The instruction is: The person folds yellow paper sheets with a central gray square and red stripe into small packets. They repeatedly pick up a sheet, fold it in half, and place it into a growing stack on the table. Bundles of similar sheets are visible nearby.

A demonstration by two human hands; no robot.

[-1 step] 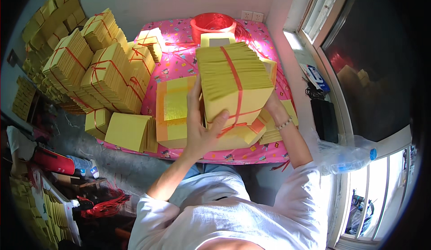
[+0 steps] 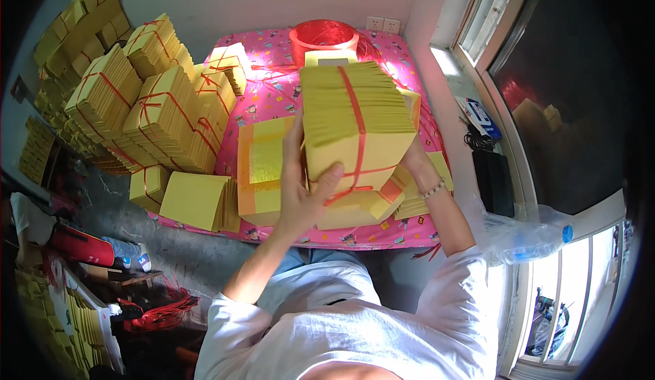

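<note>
A thick bundle of yellow paper (image 2: 355, 107), tied crosswise with red strap, is raised above the table between my hands. My left hand (image 2: 303, 192) grips its left side, with the thumb across the near face by the strap. My right hand (image 2: 411, 158) supports the lower right side, its fingers mostly hidden behind the bundle. Beneath it are more yellow sheets (image 2: 355, 213), partly covered. To the left lies a stack of yellow paper (image 2: 263, 202) with orange bands and a shiny gold square on top.
The table has a pink patterned cover (image 2: 263, 97). A red round tub (image 2: 324, 39) stands at its far end. Several tied yellow bundles (image 2: 160, 107) are piled at the left. By the window at right are a black object (image 2: 492, 182) and a clear plastic bottle (image 2: 539, 237).
The bundle has shifted very slightly to the left and tilted a little, my left hand moving with it. The rest looks the same.
</note>
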